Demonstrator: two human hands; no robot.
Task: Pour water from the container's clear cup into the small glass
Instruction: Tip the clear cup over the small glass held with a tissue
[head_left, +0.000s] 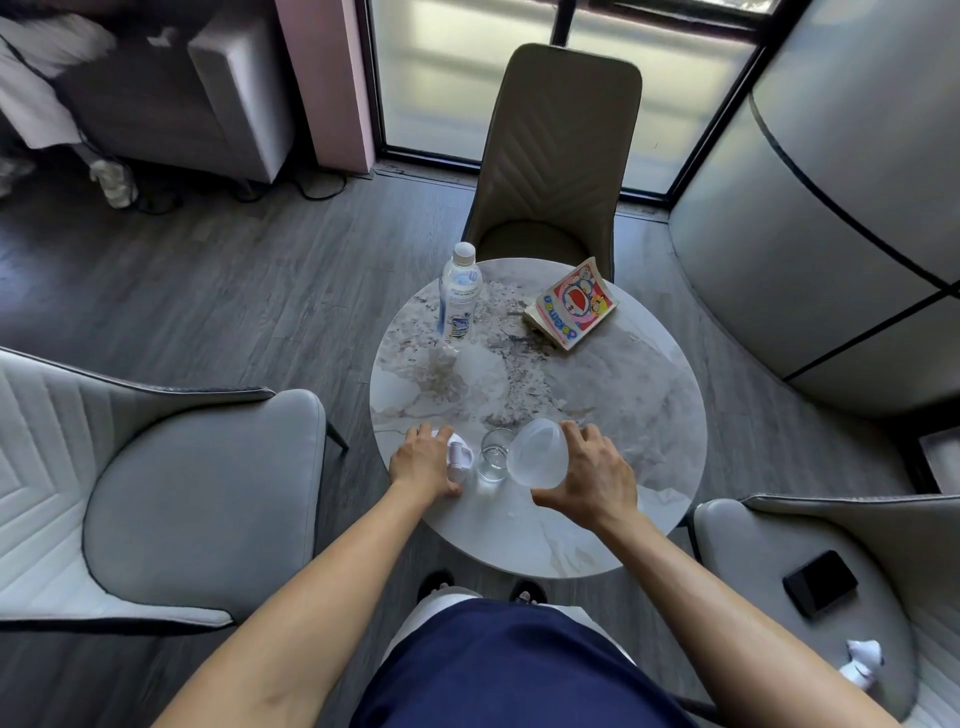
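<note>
Looking down on a round marble table ringed by padded chairs. Right hand curling thumb and fingers around a clear cup, gripping it from the right side and tipping it steeply leftward, mouth facing up and toward the far left. Lower rim of the cup hanging right at the lip of the small glass, which is standing upright on the near part of the table, between the two hands. A little clear water sitting in the bottom of the glass; no stream visible between cup and glass, and hard to tell whether any water is remaining in the cup. Left hand lying palm down just to the left of the glass, fingers loosely bent over a small white container, covering most of it; not clear whether gripping it or merely resting on it. Standing upright at the far left edge of the table, a plastic water bottle with a pale cap. Lying at the far right of the table, a comic book with a red and white cover. Resting on the seat of the chair at the right, a dark phone.
</note>
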